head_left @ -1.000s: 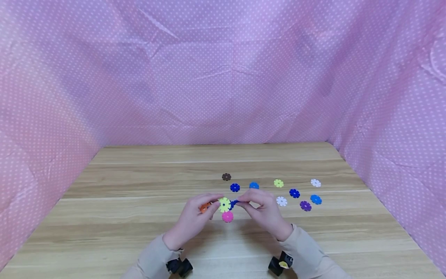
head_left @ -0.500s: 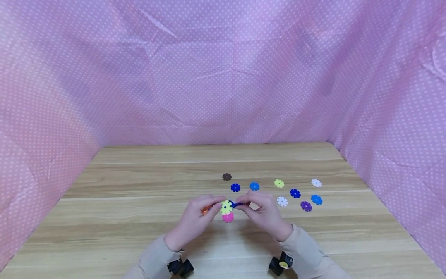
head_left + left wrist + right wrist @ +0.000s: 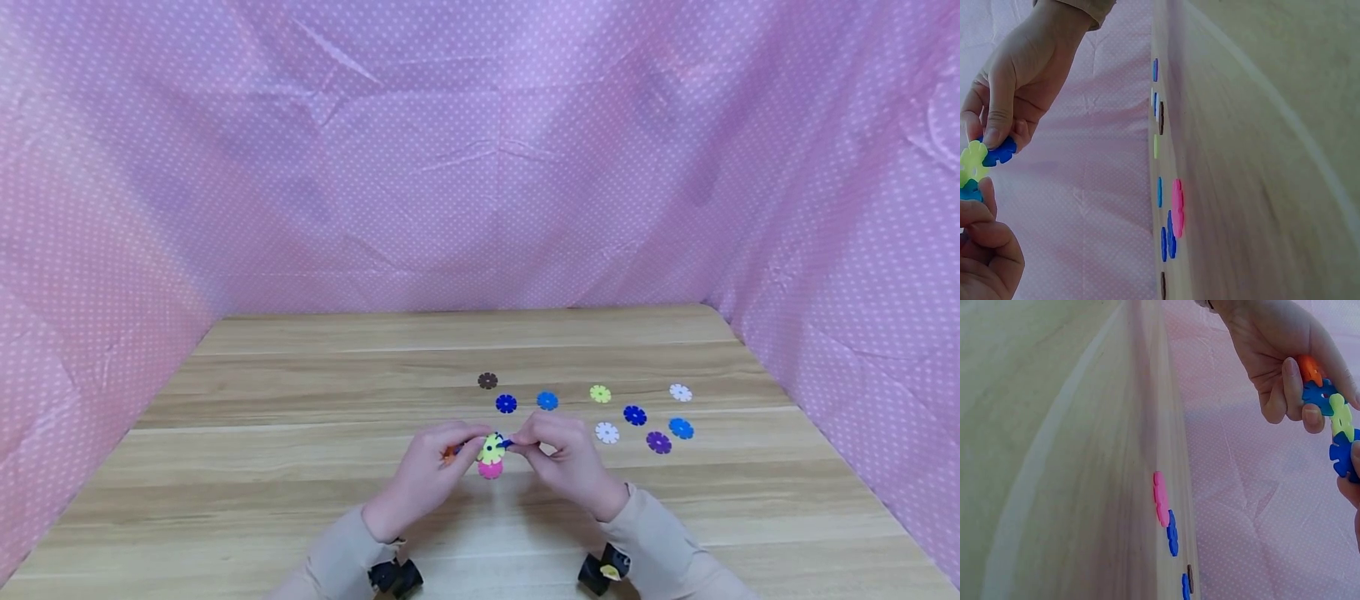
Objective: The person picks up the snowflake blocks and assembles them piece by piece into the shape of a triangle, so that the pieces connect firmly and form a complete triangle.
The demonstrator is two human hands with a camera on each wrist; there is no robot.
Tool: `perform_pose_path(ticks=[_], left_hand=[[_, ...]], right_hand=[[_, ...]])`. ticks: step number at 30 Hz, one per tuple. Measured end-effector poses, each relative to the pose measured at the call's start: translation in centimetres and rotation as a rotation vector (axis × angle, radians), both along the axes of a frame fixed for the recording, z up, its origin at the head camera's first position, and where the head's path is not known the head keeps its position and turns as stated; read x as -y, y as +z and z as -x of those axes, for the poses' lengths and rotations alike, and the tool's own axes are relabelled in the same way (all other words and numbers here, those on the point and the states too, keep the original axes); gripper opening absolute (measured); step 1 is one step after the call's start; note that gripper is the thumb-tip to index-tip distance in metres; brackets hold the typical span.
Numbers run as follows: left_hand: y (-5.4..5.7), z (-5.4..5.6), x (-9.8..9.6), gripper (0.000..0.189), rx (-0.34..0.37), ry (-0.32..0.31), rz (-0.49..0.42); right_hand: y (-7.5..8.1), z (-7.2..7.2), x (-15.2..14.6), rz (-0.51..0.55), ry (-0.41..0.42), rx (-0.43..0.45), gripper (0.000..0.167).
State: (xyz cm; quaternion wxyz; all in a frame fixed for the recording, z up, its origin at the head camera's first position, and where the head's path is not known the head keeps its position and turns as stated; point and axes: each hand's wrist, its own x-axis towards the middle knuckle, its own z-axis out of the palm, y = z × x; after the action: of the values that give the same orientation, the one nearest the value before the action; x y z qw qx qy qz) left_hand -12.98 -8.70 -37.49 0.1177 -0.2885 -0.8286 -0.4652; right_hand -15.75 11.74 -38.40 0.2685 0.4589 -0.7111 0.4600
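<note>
My left hand (image 3: 427, 467) pinches a short chain of notched plastic snowflake discs. In the right wrist view the chain runs from an orange disc (image 3: 1307, 366) through a lighter blue disc (image 3: 1316, 397) to a yellow-green disc (image 3: 1340, 422). A dark blue disc (image 3: 1002, 152) is gripped between thumb and fingers of my right hand (image 3: 567, 458). Its notched edge meets the yellow-green disc's edge, the two set at an angle. Both hands are raised above the table. Below the yellow-green disc a pink disc (image 3: 491, 472) lies on the wood, partly covered in the head view.
Loose discs lie flat beyond and right of the hands: brown (image 3: 487, 381), dark blue (image 3: 506, 404), light blue (image 3: 547, 401), yellow-green (image 3: 600, 394), white (image 3: 607, 433), purple (image 3: 658, 442) and several more. Pink dotted cloth (image 3: 495, 167) walls in the wooden table (image 3: 300, 375).
My left hand has shifted slightly right, bringing the yellow-green disc against the dark blue one. The right hand stays nearly in place while the dark blue disc has turned in its fingers.
</note>
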Motion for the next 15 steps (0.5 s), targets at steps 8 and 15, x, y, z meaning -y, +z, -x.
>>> perform_pose_path(ticks=[8, 15], left_hand=[[-0.05, 0.05, 0.26, 0.029, 0.124, -0.002, 0.009], [0.03, 0.13, 0.62, 0.041, 0.238, 0.024, -0.011]], right_hand=[[-0.03, -0.09, 0.05, -0.015, -0.025, 0.059, 0.023], [0.03, -0.06, 0.00, -0.067, -0.041, 0.185, 0.019]])
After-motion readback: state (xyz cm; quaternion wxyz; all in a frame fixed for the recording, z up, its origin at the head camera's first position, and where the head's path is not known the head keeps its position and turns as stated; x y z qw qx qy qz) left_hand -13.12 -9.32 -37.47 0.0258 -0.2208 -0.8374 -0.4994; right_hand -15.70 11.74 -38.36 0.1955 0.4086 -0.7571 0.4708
